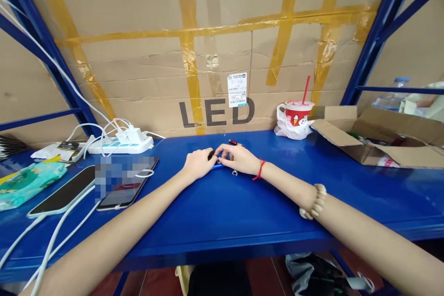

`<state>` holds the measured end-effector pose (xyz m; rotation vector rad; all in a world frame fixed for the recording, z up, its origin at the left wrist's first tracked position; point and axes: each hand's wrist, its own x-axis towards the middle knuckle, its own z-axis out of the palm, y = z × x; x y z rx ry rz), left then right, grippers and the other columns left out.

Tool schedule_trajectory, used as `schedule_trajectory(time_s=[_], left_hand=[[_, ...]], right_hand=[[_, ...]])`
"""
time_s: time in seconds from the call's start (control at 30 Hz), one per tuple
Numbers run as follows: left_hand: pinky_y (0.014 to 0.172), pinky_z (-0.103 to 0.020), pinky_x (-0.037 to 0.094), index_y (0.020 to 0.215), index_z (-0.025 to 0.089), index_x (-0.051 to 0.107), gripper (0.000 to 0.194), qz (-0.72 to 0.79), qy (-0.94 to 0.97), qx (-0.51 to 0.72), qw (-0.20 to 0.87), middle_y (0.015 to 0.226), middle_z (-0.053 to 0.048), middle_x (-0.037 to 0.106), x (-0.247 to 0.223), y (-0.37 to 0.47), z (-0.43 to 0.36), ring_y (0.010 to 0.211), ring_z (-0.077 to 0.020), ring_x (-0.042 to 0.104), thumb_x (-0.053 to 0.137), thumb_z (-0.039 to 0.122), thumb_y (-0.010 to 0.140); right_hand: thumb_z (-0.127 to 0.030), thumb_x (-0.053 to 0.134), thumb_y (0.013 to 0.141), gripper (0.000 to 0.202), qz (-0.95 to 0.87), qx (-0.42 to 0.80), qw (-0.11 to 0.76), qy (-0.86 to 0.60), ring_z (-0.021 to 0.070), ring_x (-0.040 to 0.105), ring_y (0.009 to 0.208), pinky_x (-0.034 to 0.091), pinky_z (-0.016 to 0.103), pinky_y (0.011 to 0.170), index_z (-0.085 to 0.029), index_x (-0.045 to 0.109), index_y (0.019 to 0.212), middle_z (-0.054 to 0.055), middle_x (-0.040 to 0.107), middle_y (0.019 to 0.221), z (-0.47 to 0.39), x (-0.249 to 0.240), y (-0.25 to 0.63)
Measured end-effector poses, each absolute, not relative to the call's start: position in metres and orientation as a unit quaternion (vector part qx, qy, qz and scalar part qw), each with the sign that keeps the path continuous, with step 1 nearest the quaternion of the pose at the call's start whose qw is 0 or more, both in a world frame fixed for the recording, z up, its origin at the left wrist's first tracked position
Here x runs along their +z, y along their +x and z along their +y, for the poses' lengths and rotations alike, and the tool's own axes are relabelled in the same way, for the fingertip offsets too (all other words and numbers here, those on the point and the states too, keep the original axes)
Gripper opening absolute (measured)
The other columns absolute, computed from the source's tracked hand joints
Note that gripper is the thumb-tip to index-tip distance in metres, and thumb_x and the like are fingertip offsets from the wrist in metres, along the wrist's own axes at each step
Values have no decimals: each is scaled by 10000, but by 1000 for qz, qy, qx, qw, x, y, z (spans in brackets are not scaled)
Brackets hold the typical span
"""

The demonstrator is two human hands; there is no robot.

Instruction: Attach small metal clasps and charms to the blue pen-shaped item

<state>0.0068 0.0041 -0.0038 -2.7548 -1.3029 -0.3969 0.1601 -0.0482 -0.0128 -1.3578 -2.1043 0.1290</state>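
Both hands meet over the middle of the blue shelf. My left hand [200, 163] is closed round a small black object [211, 154], only partly visible. My right hand [239, 158] has its fingers bent and its fingertips at the same object; whether they grip anything is hidden. A blue pen-like stick [218, 166] lies under the fingertips. Just behind my right hand is a dark red pen-like item [233, 142]. A small shiny metal piece [235, 173] sits on the shelf in front of that hand.
Left: two phones [65, 193] [130, 189] with white cables, a power strip [120, 145] and a teal packet [33, 182]. Right: a red cup [297, 113] with a straw and an open cardboard box [388, 143]. A large taped cardboard sheet [145, 78] stands behind.
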Motion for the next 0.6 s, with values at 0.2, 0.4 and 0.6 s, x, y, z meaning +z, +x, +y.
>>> schedule_trajectory(time_s=[0.2, 0.4, 0.6], left_hand=[[656, -315, 430, 839, 201, 587, 370, -426, -894, -140, -1, 885, -65, 647, -5, 6, 5, 828, -229, 589, 278, 402, 808], [679, -328, 430, 805, 193, 613, 323, -441, -885, -146, -24, 865, -75, 651, -2, 6, 5, 832, -237, 592, 331, 348, 792], [659, -332, 430, 807, 199, 602, 329, -443, -883, -152, -26, 850, -72, 652, 0, 7, 8, 814, -238, 597, 303, 334, 807]], right_hand=[[-283, 433, 793, 191, -795, 29, 279, -538, 63, 499, 554, 357, 182, 530, -216, 535, 939, -22, 593, 780, -52, -3, 156], [-334, 376, 828, 229, -778, -65, 223, -584, 71, 521, 610, 344, 192, 538, -266, 577, 913, -16, 584, 909, -62, 16, 156], [-406, 359, 829, 264, -766, -29, 217, -605, 98, 555, 669, 355, 206, 556, -275, 568, 924, -24, 610, 852, -60, 9, 156]])
